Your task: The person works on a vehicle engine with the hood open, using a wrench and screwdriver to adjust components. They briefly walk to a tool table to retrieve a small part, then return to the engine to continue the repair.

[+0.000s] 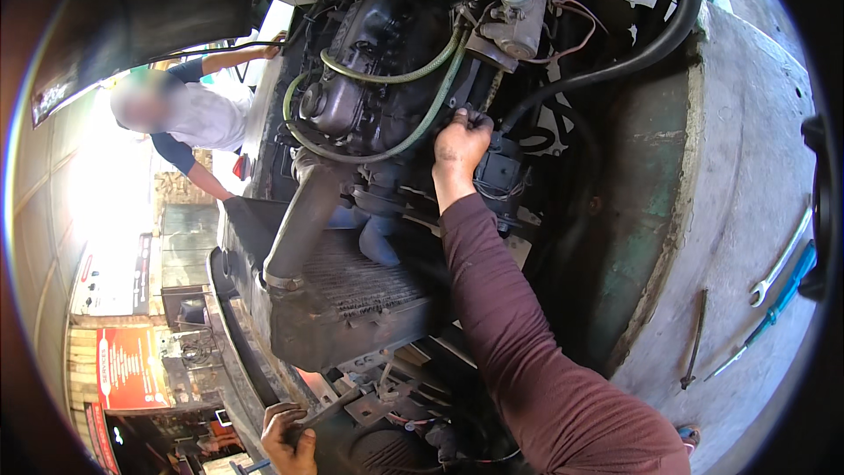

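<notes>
My right hand [462, 142] reaches deep into an engine bay, its fingers closed beside the engine block, under a grey metal cylinder housing [519, 26]. What the fingertips grip is hidden. A clear greenish hose [413, 145] loops just left of that hand, and a dark boxy part with thin wires [499, 171] lies just below it. My left hand [288, 440] is low at the front of the vehicle, near the metal front frame. Its fingers are bent and the thumb stands apart, with nothing visible between them. A blue bar-like piece [253, 467] shows beside it.
The radiator [352, 317] and a thick grey pipe [303, 220] lie left of my right arm. On the pale fender [730, 176] rest an open-end wrench [778, 264], a blue-handled screwdriver [774, 308] and a thin rod [694, 339]. Another person [198, 110] leans in from the far left.
</notes>
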{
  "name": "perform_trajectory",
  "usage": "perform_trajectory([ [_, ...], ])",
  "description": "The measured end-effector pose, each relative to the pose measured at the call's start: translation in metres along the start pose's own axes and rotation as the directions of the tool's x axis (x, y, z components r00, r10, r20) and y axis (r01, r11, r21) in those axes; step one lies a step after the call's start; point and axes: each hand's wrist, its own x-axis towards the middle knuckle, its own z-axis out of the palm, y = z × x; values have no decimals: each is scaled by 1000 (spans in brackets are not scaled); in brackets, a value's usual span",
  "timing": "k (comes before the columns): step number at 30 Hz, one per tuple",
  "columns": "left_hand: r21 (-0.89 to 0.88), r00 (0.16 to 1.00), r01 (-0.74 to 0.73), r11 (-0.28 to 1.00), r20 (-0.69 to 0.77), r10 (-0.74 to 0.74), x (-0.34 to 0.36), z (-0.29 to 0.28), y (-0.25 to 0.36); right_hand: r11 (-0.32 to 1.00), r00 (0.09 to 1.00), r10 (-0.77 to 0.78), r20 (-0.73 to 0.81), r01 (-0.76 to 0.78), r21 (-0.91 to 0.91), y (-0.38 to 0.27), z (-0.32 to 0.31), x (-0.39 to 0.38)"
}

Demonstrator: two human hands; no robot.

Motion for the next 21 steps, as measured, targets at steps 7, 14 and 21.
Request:
perform_trajectory([
  [7, 37, 999, -46, 998, 2, 46, 7, 3, 0, 994, 995, -89, 44, 92, -63, -9, 1, -1],
  [14, 36, 999, -36, 999, 0, 36, 6, 0, -8, 969, 983, -161, 92, 175, -176, -17, -4, 0],
  [21, 43, 999, -46, 998, 2, 46, 9, 2, 0, 995, 992, -69, 104, 77, -68, -8, -5, 9],
])
